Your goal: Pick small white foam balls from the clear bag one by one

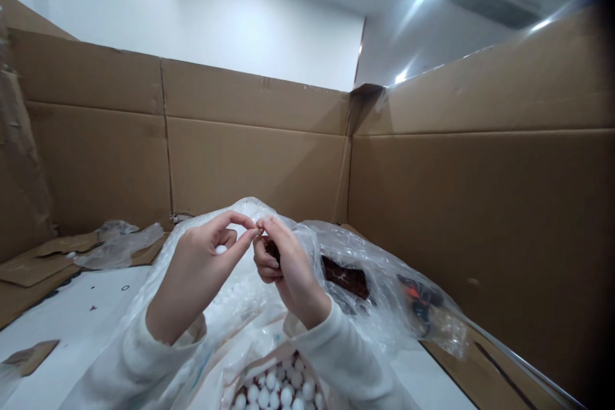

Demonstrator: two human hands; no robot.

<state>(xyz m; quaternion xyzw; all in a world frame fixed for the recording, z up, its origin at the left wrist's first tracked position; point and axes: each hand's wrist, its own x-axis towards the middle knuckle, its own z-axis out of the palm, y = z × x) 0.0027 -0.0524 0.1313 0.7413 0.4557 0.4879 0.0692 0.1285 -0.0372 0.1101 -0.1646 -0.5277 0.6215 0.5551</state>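
Note:
My left hand is raised in front of me, thumb and index fingertip pinched together. A small white ball shows in the loop of that hand, against the curled fingers. My right hand meets it at the fingertips, its thumb and index finger also pinched. Whatever lies between the fingertips is too small to make out. Curled right fingers close around a dark brown thing, mostly hidden. Below my wrists, an open plastic bag holds many white balls with dark red bits among them.
Behind my hands lies a large clear bag of white pieces. To its right, clear plastic covers a dark brown bundle and a black-and-red item. Cardboard walls surround the white work surface. Crumpled plastic lies left.

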